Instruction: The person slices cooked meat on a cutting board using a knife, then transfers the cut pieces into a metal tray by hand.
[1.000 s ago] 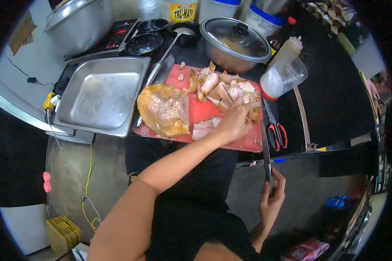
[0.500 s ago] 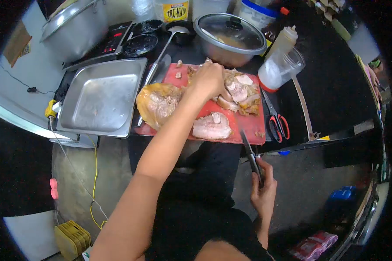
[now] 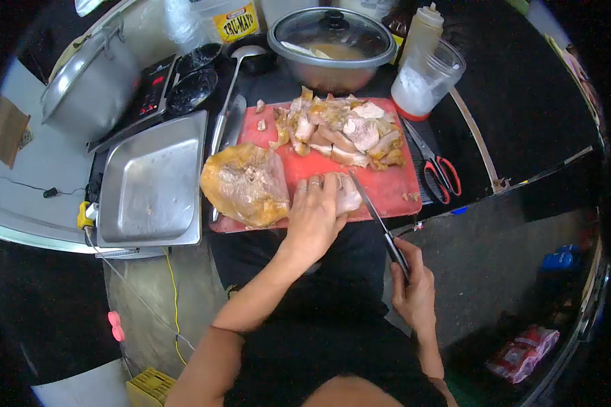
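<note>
My left hand [image 3: 313, 220] lies over a pale slab of cooked chicken [image 3: 350, 195] near the front of a red cutting board [image 3: 399, 186], its fingers holding the meat down. My right hand [image 3: 415, 288] is closed around the black handle of a knife [image 3: 372, 205]. The blade slants up and left beside the slab's right edge; whether it touches the meat I cannot tell. Left of the slab sits a large yellow-skinned piece of chicken [image 3: 244, 186]. Sliced chicken [image 3: 349, 132] is heaped along the back of the board.
Red-handled scissors [image 3: 439, 173] lie right of the board. A steel tray [image 3: 153, 180] and a ladle [image 3: 224, 112] are to its left. Behind stand a lidded pot [image 3: 332, 57], a squeeze bottle [image 3: 423, 30] and a plastic container [image 3: 431, 78]. A big pot [image 3: 91, 85] is near an induction cooker [image 3: 149, 95].
My left hand has come from the sliced heap at the back down onto the slab in front. The knife stays in my right hand, its blade now beside the slab. The view has shifted.
</note>
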